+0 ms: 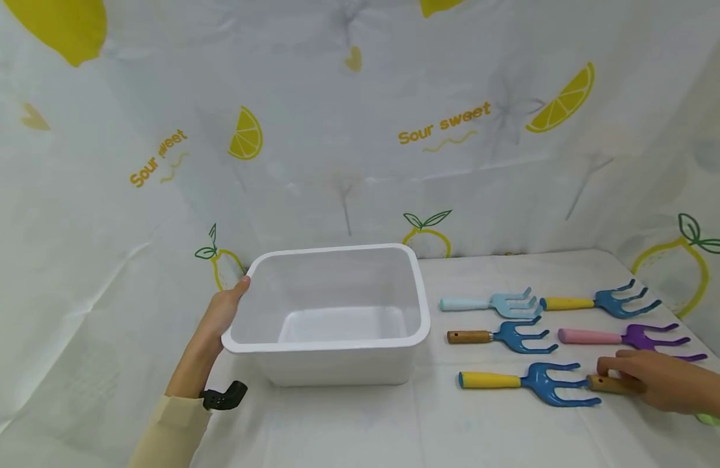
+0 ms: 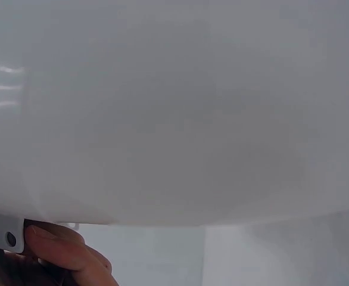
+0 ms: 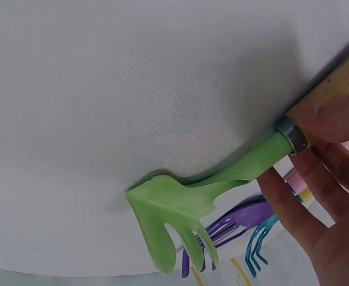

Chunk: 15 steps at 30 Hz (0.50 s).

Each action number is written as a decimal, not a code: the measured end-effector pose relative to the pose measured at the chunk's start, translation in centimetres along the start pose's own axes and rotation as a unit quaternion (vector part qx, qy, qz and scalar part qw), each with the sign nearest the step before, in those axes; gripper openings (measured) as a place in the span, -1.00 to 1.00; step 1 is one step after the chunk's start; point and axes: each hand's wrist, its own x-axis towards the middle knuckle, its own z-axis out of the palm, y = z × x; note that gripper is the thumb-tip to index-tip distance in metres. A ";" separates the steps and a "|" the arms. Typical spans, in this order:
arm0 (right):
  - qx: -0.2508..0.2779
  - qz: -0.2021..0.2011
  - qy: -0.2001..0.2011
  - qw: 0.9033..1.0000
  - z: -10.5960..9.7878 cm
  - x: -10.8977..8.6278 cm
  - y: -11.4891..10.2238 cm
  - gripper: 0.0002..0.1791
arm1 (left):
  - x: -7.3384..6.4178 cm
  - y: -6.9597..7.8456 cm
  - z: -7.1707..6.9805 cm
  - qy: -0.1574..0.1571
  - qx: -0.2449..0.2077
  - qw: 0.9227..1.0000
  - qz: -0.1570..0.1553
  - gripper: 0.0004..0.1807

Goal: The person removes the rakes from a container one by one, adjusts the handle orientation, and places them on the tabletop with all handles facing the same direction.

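My left hand (image 1: 222,311) grips the left rim of a white plastic tub (image 1: 336,367), thumb on the edge. In the left wrist view the tub's wall (image 2: 174,119) fills most of the picture, with curled fingers (image 2: 67,250) at its lower left. At the right of the table my right hand (image 1: 658,380) holds a green garden hand fork (image 3: 174,208) by its wooden handle (image 1: 605,385). Its tines point away to the right, mostly behind the hand in the head view. Just left lies a blue fork with a yellow handle (image 1: 491,380), close to the wooden handle's end.
More hand forks lie in rows behind: a light blue one (image 1: 465,304), a blue one with a wooden handle (image 1: 469,337), a yellow-handled one (image 1: 567,303) and a purple one with a pink handle (image 1: 590,336). A lemon-print sheet (image 1: 336,162) hangs behind the table.
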 end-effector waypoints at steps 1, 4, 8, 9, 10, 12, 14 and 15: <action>-0.001 0.000 0.001 1.000 0.0 0.0 0.1 -0.71 | -0.1 -0.1 0.0 -0.001 0.000 1.000 0.000 -0.16; -0.007 0.002 0.004 1.000 -0.2 0.0 0.3 -0.70 | -0.2 -0.1 0.2 -0.003 -0.001 1.000 0.001 -0.14; -0.011 0.012 0.006 1.000 -0.3 -0.3 0.3 -0.70 | -0.1 0.2 0.4 -0.004 0.001 1.000 0.004 -0.14; -0.007 0.018 0.003 1.000 -0.4 -0.4 0.3 -0.69 | -0.1 0.3 0.4 -0.004 0.001 1.000 0.002 -0.14; -0.006 0.022 0.002 1.000 -0.6 -0.5 0.2 -0.69 | -0.1 0.3 0.4 -0.006 0.002 1.000 -0.001 -0.16; 0.004 0.025 -0.001 1.000 -1.1 -0.6 0.0 -0.66 | -0.2 0.4 0.3 -0.013 0.002 1.000 -0.010 -0.18; 0.012 0.028 0.000 1.000 -2.1 -0.4 -0.4 -0.62 | -0.3 0.5 0.1 -0.016 0.004 1.000 -0.022 -0.21; 0.013 0.022 0.005 1.000 -2.7 -0.3 -0.5 -0.60 | -0.3 0.5 -0.1 -0.019 0.005 0.999 -0.027 -0.23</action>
